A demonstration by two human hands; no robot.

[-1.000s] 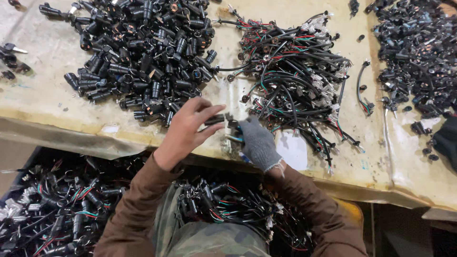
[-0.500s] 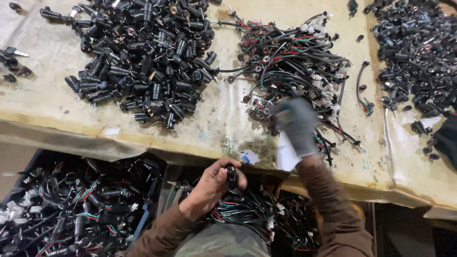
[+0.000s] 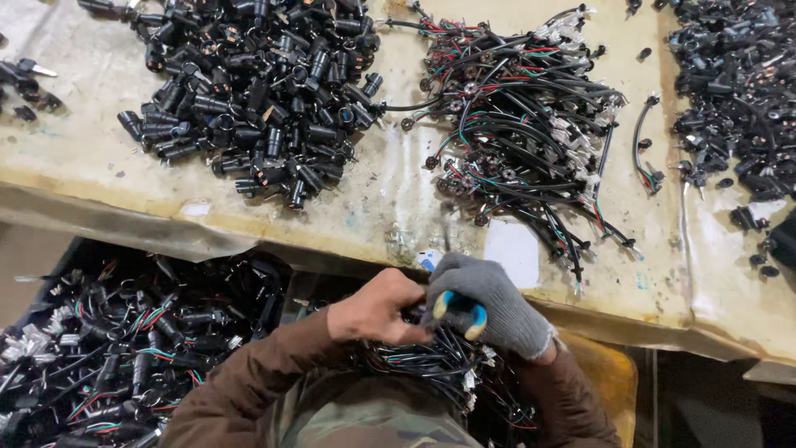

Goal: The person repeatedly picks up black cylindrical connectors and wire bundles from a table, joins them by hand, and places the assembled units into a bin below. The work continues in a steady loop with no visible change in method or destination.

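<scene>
Holding a small black part between them, the two hands meet at about 6 o'clock, just below the table (image 3: 108, 207) edge. The left hand (image 3: 377, 309) is bare and its fingers are curled shut around the part (image 3: 412, 315), which is mostly hidden, so I cannot tell just what it is. The right hand (image 3: 489, 303) wears a grey glove and is closed on a tool with blue and yellow handles (image 3: 461, 311), touching the same part. Under both hands lies a bunch of wires (image 3: 431, 365) on the lap. I think the tool could slip and pinch the bare fingers, because they sit right beside its tip. The part could also drop into the wires below and get lost, since so little of it is held. The loose wires might snag on a sleeve and get pulled off the lap. On the table I count three big heaps: one pile of black plugs (image 3: 257, 91) at 11 o'clock, one wire tangle (image 3: 514, 116) with red, green and white bits at 1 o'clock, and one dark heap (image 3: 738, 91) at 2 o'clock. The bits in each heap are too many to count. One lone curved wire (image 3: 643, 141) lies between the last two heaps. A white card (image 3: 512, 251) lies near the table edge, just above the gloved hand. One bin of wired parts (image 3: 108, 348) sits at 8 o'clock, below the table.
</scene>
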